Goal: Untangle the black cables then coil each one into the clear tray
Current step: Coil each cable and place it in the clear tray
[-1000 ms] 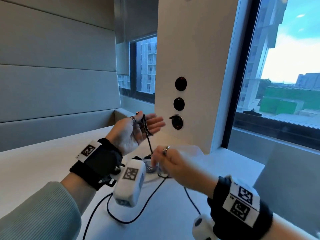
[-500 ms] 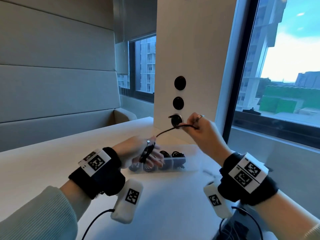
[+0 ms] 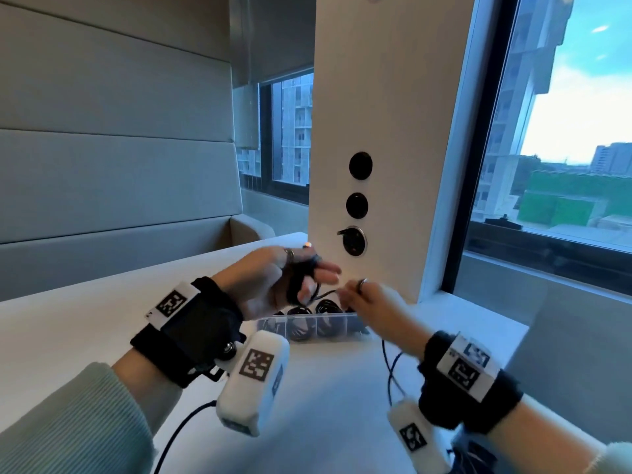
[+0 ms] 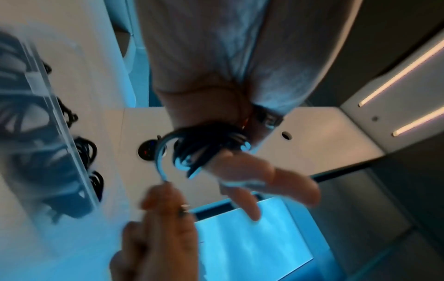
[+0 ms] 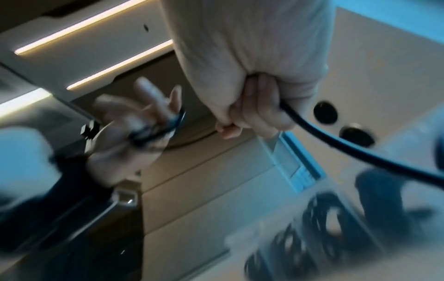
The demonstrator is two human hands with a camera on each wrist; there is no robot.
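A black cable [image 3: 297, 282] is wound in a small coil around the fingers of my left hand [image 3: 301, 278], which is raised just above the clear tray [image 3: 342, 316]. The coil [image 4: 204, 146] sits near the knuckles, with the fingertips sticking out past it. My right hand [image 3: 369, 302] is close beside the left, fingers curled round the cable's loose stretch [image 5: 348, 150]. A short arc of cable [image 4: 159, 157] joins the two hands. The tray's compartments hold several dark coiled cables [image 3: 326, 307].
The tray stands on a white table [image 3: 85, 336] at the foot of a white column with three round sockets [image 3: 357, 205]. A window is to the right, a padded wall to the left. Thin dark leads [image 3: 390, 374] run from the wrist cameras across the near table.
My right hand has come down from beside the lowest socket to just next to my left hand over the tray. The free stretch of cable between the hands is much shorter.
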